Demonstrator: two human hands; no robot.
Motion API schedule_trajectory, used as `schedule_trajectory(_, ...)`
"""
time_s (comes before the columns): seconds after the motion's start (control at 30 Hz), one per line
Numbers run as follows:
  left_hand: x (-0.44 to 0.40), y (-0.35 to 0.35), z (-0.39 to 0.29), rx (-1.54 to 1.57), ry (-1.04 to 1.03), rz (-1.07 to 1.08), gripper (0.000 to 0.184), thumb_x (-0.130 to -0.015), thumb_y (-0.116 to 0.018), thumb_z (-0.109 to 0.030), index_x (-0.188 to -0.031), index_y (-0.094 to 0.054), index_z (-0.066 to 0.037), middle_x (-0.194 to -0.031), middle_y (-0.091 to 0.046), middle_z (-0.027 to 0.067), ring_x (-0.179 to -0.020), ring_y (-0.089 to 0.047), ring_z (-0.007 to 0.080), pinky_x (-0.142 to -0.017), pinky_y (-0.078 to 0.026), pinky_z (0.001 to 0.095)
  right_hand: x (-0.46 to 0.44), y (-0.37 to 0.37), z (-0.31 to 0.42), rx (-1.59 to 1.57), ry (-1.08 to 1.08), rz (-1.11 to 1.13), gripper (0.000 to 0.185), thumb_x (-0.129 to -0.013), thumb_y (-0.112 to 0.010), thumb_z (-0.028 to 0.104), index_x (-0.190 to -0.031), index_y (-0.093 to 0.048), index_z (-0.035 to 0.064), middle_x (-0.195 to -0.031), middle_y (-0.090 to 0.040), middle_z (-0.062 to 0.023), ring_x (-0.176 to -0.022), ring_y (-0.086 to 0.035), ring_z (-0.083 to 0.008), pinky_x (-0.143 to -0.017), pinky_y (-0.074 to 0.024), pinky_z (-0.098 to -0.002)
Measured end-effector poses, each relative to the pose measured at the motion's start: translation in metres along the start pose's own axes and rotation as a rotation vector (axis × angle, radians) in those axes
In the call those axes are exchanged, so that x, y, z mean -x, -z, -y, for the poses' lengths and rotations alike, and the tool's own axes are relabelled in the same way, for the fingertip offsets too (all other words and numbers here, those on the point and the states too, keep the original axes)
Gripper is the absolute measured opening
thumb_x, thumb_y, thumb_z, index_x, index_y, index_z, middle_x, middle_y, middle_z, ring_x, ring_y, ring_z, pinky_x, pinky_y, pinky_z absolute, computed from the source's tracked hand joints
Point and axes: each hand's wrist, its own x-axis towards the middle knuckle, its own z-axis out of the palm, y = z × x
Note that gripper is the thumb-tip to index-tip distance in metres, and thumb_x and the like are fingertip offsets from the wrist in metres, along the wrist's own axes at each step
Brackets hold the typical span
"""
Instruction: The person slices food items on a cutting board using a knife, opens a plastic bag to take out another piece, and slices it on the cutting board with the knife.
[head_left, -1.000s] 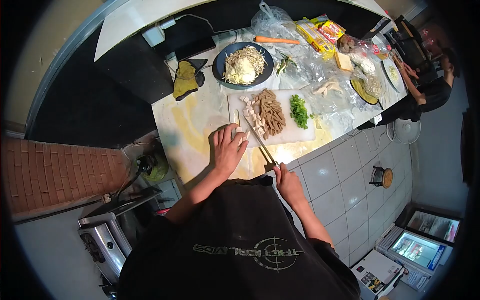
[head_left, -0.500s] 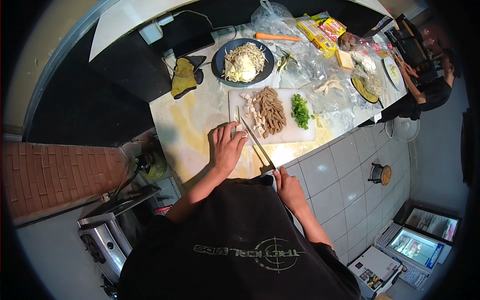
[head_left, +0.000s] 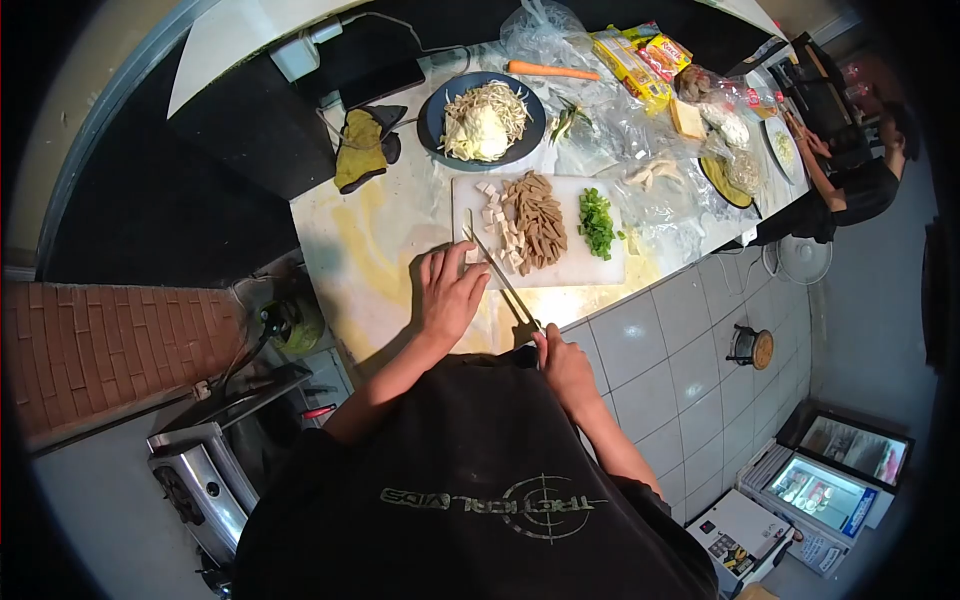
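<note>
My right hand (head_left: 566, 366) is closed round the handle of a long knife (head_left: 507, 288), whose blade slants up and left over the near left part of a white cutting board (head_left: 585, 268). My left hand (head_left: 450, 290) has its fingertips together on a small pale piece (head_left: 472, 255) at the board's left edge, beside the blade. Pale cubes (head_left: 493, 213) lie beyond the blade. Right of them is a pile of brown strips (head_left: 541, 222), then chopped green leaves (head_left: 596, 222).
Behind the board is a dark plate (head_left: 430, 120) of sprouts; a carrot (head_left: 553, 71), yellow packets (head_left: 630, 70) and plastic bags (head_left: 540, 38) lie farther back. A yellow-black cloth (head_left: 362, 152) is at left. Another person (head_left: 868, 190) works at far right. A stove (head_left: 195, 490) stands lower left.
The view has shifted slightly. The knife's tip has moved left, closer to my left fingertips. My left hand stays on the pale piece at the board's edge.
</note>
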Motion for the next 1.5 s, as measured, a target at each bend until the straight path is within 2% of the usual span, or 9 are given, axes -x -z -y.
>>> schedule_trajectory(0.2,0.0,0.007,0.003,-0.001,-0.006,-0.015,0.025,-0.08,-0.074,-0.015,-0.103,-0.066,-0.011,-0.122,-0.055,0.0056,-0.11,-0.052,0.0281,-0.104,-0.033,0.047,0.007,-0.001,-0.003,-0.06,-0.003,-0.031,0.037,-0.105,-0.043,0.038,-0.101,-0.051,0.0017,-0.067,-0.063,-0.0304,-0.067,-0.063,-0.0517,-0.059,-0.0516,-0.0588)
schedule_trajectory(0.4,0.003,0.006,0.004,-0.057,-0.039,0.013,0.017,-0.079,-0.075,-0.015,-0.093,-0.067,-0.009,-0.123,-0.055,0.0045,-0.111,-0.051,0.0275,-0.104,-0.033,0.0469,0.01,-0.002,-0.004,-0.109,0.001,-0.068,0.037,-0.105,-0.043,0.037,-0.101,-0.051,0.0018,-0.065,-0.062,-0.0307,-0.066,-0.062,-0.0529,-0.059,-0.0509,-0.0593)
schedule_trajectory(0.5,0.0,0.005,0.004,-0.098,-0.051,-0.006,0.017,-0.079,-0.075,-0.016,-0.095,-0.068,-0.013,-0.12,-0.057,0.0036,-0.11,-0.053,0.0255,-0.101,-0.034,0.0432,0.012,-0.002,-0.005,-0.144,0.005,-0.069,0.037,-0.105,-0.043,0.037,-0.101,-0.051,0.0016,-0.065,-0.061,-0.031,-0.066,-0.062,-0.0534,-0.058,-0.0502,-0.0599)
schedule_trajectory(0.87,0.0,0.002,0.008,-0.091,-0.05,-0.036,0.019,-0.08,-0.076,-0.016,-0.096,-0.067,-0.012,-0.118,-0.058,0.0037,-0.107,-0.055,0.0256,-0.099,-0.035,0.0428,0.02,0.002,-0.003,-0.193,0.006,-0.039,0.036,-0.105,-0.046,0.035,-0.099,-0.051,-0.0001,-0.066,-0.061,-0.0318,-0.066,-0.061,-0.0536,-0.057,-0.0487,-0.0606)
schedule_trajectory(0.93,0.001,0.0,0.008,-0.064,-0.064,-0.044,0.016,-0.081,-0.074,-0.015,-0.095,-0.067,-0.01,-0.119,-0.056,0.0036,-0.108,-0.053,0.027,-0.103,-0.035,0.0463,0.021,-0.001,-0.005,-0.187,0.034,-0.055,0.036,-0.105,-0.046,0.035,-0.099,-0.051,0.0001,-0.066,-0.061,-0.0318,-0.066,-0.061,-0.0535,-0.057,-0.049,-0.0603)
schedule_trajectory(1.07,-0.001,-0.002,0.008,-0.078,-0.068,-0.05,0.015,-0.082,-0.074,-0.015,-0.094,-0.067,-0.01,-0.118,-0.056,0.0036,-0.107,-0.053,0.0271,-0.102,-0.035,0.0461,0.022,0.003,-0.001,-0.175,0.017,-0.023,0.037,-0.105,-0.045,0.036,-0.099,-0.051,0.0003,-0.067,-0.061,-0.0319,-0.067,-0.061,-0.0533,-0.057,-0.0493,-0.0602)
schedule_trajectory(1.5,0.0,-0.002,0.01,-0.014,-0.047,-0.033,0.012,-0.081,-0.073,-0.012,-0.092,-0.071,-0.008,-0.118,-0.059,0.0045,-0.107,-0.054,0.0274,-0.099,-0.037,0.0443,0.016,-0.001,0.001,-0.118,-0.054,0.073,0.041,-0.106,-0.041,0.039,-0.101,-0.051,-0.0006,-0.072,-0.063,-0.0334,-0.073,-0.063,-0.0542,-0.063,-0.0515,-0.0606)
